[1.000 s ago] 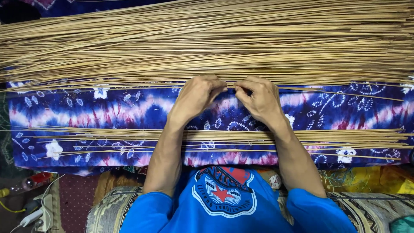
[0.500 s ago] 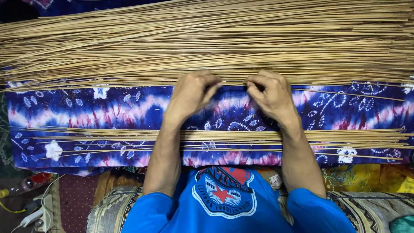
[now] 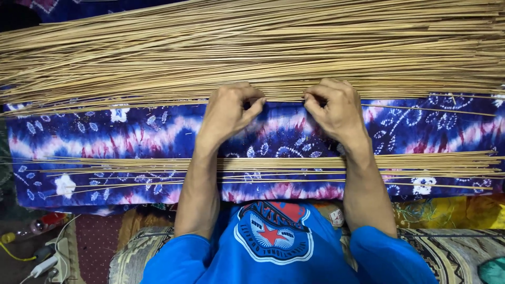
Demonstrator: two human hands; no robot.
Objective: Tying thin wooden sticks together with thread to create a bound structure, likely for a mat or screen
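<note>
A big pile of thin tan sticks (image 3: 252, 47) lies across the far half of the view on a blue, purple and pink tie-dye cloth (image 3: 131, 131). My left hand (image 3: 229, 110) and my right hand (image 3: 334, 108) rest at the pile's near edge, a short gap apart. Both pinch one thin stick (image 3: 284, 99) between thumb and fingers. A smaller, flat row of sticks (image 3: 431, 165) lies across the cloth under my forearms, nearer my body. I wear a blue shirt (image 3: 273, 247) with a round emblem.
At the lower left a white power strip (image 3: 55, 257) with cables and small objects lies on a patterned mat. A yellow patterned cloth (image 3: 447, 213) shows at the lower right. A grey patterned cushion edge (image 3: 457, 252) runs under my arms.
Both hands have spread further apart along the stick and shifted slightly toward the big pile. The stick piles have not moved.
</note>
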